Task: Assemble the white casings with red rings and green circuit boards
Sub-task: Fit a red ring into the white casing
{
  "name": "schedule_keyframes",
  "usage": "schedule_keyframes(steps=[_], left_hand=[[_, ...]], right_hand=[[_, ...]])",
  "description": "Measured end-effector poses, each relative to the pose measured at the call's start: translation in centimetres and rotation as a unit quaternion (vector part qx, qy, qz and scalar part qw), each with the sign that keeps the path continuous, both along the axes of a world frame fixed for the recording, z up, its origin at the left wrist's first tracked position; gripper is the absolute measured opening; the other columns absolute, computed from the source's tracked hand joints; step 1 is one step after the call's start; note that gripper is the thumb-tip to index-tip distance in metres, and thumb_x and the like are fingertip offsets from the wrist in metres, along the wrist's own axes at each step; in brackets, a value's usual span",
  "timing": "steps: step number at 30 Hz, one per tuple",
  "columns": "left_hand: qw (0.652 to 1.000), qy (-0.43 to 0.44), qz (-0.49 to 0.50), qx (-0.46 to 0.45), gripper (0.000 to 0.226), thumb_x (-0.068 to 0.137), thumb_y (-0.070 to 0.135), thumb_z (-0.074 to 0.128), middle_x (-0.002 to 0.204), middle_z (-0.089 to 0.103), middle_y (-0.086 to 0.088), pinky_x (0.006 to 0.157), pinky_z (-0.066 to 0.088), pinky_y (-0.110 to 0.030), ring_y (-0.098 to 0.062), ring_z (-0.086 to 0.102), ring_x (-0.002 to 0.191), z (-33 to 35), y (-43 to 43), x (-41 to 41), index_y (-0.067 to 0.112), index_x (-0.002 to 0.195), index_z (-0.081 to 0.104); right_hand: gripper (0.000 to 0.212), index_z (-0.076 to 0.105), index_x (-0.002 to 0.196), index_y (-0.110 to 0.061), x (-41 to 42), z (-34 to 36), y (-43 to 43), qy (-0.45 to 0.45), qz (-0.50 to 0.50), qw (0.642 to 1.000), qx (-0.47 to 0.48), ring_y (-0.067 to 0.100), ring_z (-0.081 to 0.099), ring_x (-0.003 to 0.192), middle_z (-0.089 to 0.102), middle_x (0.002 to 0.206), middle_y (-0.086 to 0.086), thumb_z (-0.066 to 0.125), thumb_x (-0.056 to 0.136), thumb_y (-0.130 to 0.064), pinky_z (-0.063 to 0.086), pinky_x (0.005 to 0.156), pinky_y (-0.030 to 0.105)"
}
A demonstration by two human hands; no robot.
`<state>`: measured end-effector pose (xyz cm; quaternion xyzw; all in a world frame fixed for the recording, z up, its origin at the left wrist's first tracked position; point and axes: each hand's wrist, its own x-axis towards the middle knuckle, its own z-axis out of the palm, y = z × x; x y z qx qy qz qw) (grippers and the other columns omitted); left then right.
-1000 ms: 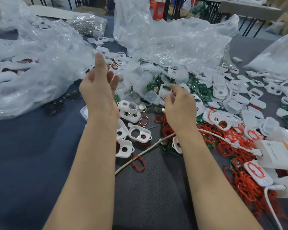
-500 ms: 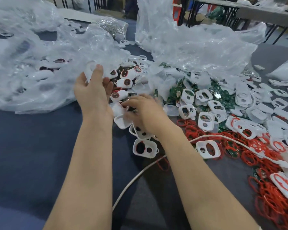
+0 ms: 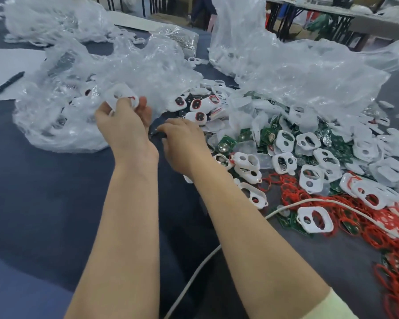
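My left hand (image 3: 124,127) holds a white casing (image 3: 121,95) by its lower edge, lifted in front of a clear plastic bag (image 3: 62,125). My right hand (image 3: 182,143) hovers just right of it, low over the dark cloth, fingers curled downward; whether they hold anything is hidden. Finished casings with red rings (image 3: 198,104) lie beyond my hands at the bag's mouth. Loose white casings (image 3: 283,160), green circuit boards (image 3: 226,140) and red rings (image 3: 378,229) lie heaped to the right.
A second large crumpled plastic bag (image 3: 297,72) rises at the back right. A white cable (image 3: 193,272) runs from the ring pile towards me between my arms. A black pen (image 3: 5,85) lies on white paper (image 3: 9,65) at far left.
Both hands moved left and away from the loose parts pile towards the left bag. My left hand now holds a white casing; my right hand came off the casings it was on.
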<state>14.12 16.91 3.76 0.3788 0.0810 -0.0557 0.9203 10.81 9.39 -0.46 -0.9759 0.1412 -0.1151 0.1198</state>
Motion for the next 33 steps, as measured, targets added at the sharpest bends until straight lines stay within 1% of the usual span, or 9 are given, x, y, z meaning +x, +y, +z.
schedule_keyframes(steps=[2,10,14,18,20,22,26,29,33], left_hand=[[1.000,-0.007,-0.002,0.021,0.038,0.093,-0.003,0.046,0.095,0.060,-0.004,0.061,0.051,-0.018,-0.008,0.064,0.064,-0.2,0.0,0.0,-0.002,0.131,0.046],[0.995,-0.036,-0.068,0.071,0.023,0.093,-0.002,0.048,0.087,0.068,-0.001,0.064,0.053,-0.019,-0.006,0.062,0.063,-0.1,-1.3,-1.3,0.007,0.114,0.054],[0.981,-0.079,-0.127,0.120,0.015,0.095,0.003,0.046,0.086,0.068,-0.002,0.061,0.052,-0.020,-0.008,0.065,0.066,0.1,-3.0,-2.3,0.015,0.090,0.054],[0.953,-0.117,-0.230,0.156,0.018,0.104,0.018,0.040,0.095,0.068,-0.006,0.072,0.056,-0.023,-0.009,0.068,0.070,-0.3,-5.9,-4.6,0.011,0.101,0.057],[0.936,-0.142,-0.267,0.181,0.016,0.105,0.017,0.037,0.099,0.068,-0.007,0.070,0.058,-0.022,-0.009,0.069,0.071,-0.7,-7.7,-6.3,0.009,0.112,0.050],[0.912,-0.186,-0.281,0.235,0.006,0.104,0.012,0.037,0.092,0.068,0.000,0.074,0.058,-0.031,-0.012,0.070,0.074,-1.2,-9.5,-7.9,0.013,0.104,0.043],[0.870,-0.240,-0.301,0.307,0.022,0.101,0.011,0.041,0.084,0.067,0.004,0.077,0.056,-0.039,-0.013,0.069,0.075,-2.2,-11.9,-10.1,0.026,0.085,0.039],[0.868,-0.237,-0.298,0.319,0.018,0.098,0.013,0.050,0.094,0.070,-0.010,0.087,0.055,-0.046,-0.027,0.070,0.089,-3.2,-12.7,-10.9,0.025,0.086,0.047],[0.878,-0.210,-0.307,0.301,0.007,0.096,0.012,0.054,0.103,0.068,-0.017,0.092,0.053,-0.046,-0.030,0.068,0.095,-4.2,-13.4,-11.3,0.018,0.095,0.051]], right_hand=[[0.035,0.054,0.128,-0.018,1.0,-0.8,0.1,0.041,-0.022,0.999,-0.028,0.025,0.032,0.135,0.048,0.134,0.002,0.046,0.094,-0.013,0.020,0.113,0.050],[0.017,0.060,0.096,-0.017,0.9,-1.0,0.3,-0.081,-0.087,0.991,-0.053,0.025,0.054,0.104,0.064,0.100,0.001,0.044,0.091,-0.014,0.030,0.096,0.041],[0.019,0.063,0.100,-0.016,-2.7,1.7,-3.1,-0.194,-0.156,0.954,0.169,0.027,0.063,0.090,0.070,0.093,0.007,0.045,0.098,-0.021,0.047,0.082,0.042],[0.012,0.063,0.092,-0.020,-8.9,3.3,-7.3,-0.299,-0.179,0.837,0.422,0.009,0.068,0.077,0.070,0.079,-0.002,0.055,0.095,-0.013,0.055,0.072,0.026],[0.011,0.066,0.092,-0.019,-11.4,3.3,-8.7,-0.336,-0.170,0.788,0.488,0.006,0.067,0.076,0.071,0.080,-0.003,0.057,0.094,-0.012,0.053,0.070,0.020],[0.011,0.066,0.093,-0.018,-13.3,3.0,-9.7,-0.361,-0.171,0.778,0.485,0.006,0.066,0.072,0.070,0.078,-0.005,0.059,0.093,-0.010,0.052,0.066,0.019],[0.023,0.061,0.099,-0.020,-15.5,2.2,-10.9,-0.395,-0.183,0.784,0.442,0.007,0.064,0.069,0.069,0.080,-0.005,0.058,0.089,0.000,0.052,0.066,0.020],[0.020,0.066,0.102,-0.016,-16.1,1.3,-11.1,-0.402,-0.200,0.789,0.419,0.019,0.069,0.086,0.071,0.095,0.007,0.059,0.089,-0.002,0.056,0.078,0.026],[0.013,0.068,0.090,-0.020,-15.8,0.0,-10.9,-0.406,-0.227,0.794,0.391,0.021,0.069,0.089,0.070,0.090,0.002,0.063,0.089,-0.008,0.057,0.084,0.037]])
